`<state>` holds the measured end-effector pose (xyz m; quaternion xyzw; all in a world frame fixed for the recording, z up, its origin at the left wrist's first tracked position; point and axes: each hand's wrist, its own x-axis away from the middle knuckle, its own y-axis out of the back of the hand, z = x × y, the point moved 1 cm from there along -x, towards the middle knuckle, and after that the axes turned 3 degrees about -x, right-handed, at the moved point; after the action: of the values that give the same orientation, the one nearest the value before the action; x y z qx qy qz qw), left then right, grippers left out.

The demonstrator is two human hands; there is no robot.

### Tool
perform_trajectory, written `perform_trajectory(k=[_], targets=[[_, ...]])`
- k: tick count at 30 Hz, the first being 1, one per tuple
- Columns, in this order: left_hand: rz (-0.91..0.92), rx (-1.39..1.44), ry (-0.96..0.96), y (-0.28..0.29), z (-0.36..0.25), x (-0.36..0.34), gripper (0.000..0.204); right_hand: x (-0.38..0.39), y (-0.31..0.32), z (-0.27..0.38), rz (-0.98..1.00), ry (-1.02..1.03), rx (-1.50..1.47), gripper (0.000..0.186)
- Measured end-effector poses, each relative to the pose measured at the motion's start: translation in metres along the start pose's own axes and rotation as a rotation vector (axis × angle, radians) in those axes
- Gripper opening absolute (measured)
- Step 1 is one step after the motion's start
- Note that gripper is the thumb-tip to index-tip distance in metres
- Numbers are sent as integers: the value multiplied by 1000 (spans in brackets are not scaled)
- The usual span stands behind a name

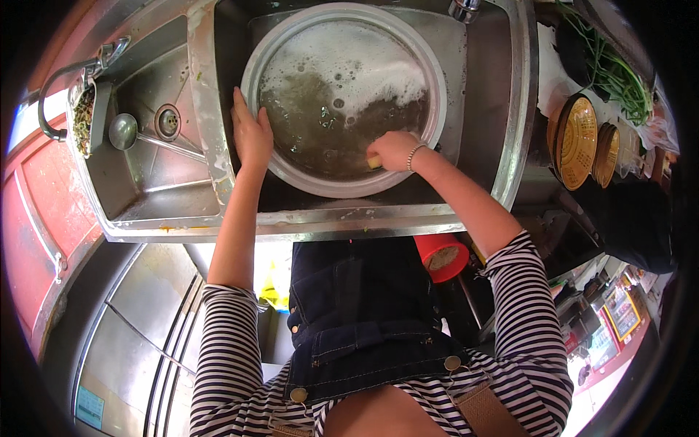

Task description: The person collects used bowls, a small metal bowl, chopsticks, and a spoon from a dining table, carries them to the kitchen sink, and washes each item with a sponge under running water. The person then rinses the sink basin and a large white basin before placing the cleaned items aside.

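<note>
A large round metal basin (354,191) stands in the sink, holding murky water with white foam floating across its far half. Against the basin's left side rests my left hand (253,138), its fingers stretched out along the outside and the thumb at the rim. My right hand (396,151), with a beaded bracelet at the wrist, is closed on a small yellow sponge (374,162) over the near right part of the basin, just inside the rim. Most of the sponge is hidden by the fingers, and the basin's floor is obscured by the cloudy water.
In the smaller left sink compartment lie a ladle (124,132) and a drain (168,121), beside a strainer of food scraps (84,116). A faucet (464,10) overhangs the far right. Yellow baskets (577,142) and green onions (619,87) are at right; a red bucket (442,258) stands below.
</note>
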<state>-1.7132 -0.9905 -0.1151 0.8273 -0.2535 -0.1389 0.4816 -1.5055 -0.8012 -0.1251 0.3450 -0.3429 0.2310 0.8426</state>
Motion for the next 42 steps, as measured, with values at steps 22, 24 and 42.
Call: perform_trajectory(k=[22, 24, 42], targets=[[-201, 239, 369, -24, 5, 47, 34, -76, -16, 109, -565, 185, -735, 13], [-233, 236, 369, -26, 5, 52, 33, -76, -21, 108, -494, 168, -686, 13], [291, 423, 405, -6, 11, -8, 40, 29, -45, 38, -244, 197, -401, 15]])
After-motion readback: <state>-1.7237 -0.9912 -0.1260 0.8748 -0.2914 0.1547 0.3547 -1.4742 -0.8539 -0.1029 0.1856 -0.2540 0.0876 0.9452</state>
